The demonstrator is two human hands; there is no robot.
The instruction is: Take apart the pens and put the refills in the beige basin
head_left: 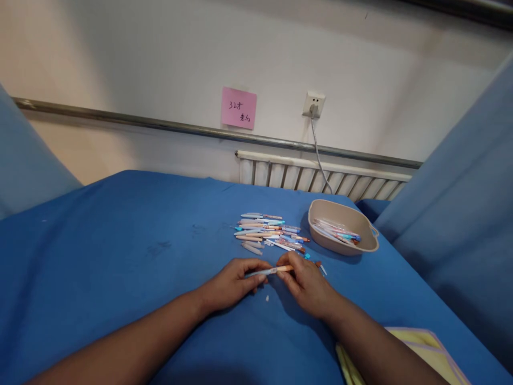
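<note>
Between my two hands lies a slim pen (pixel 273 271), pale blue at its left end and orange at its right. My left hand (pixel 237 282) pinches the pale end, and my right hand (pixel 306 280) grips the orange end. Just beyond them a pile of pen parts (pixel 268 231) is spread on the blue sheet (pixel 172 230), with barrels in white, peach, brown and blue. A tiny white piece (pixel 267 298) rests on the sheet below the pen. By my right hand are a few small loose parts (pixel 321 267), one brown and one white.
A beige plastic basin (pixel 366 247) holding several pens stands at the right of the pile. A yellow cloth (pixel 425 347) lies by my right forearm. Blue curtains (pixel 465 203) hang at both sides. Behind are a radiator (pixel 276 174), a metal rail (pixel 172 125) and a plugged socket (pixel 313 104).
</note>
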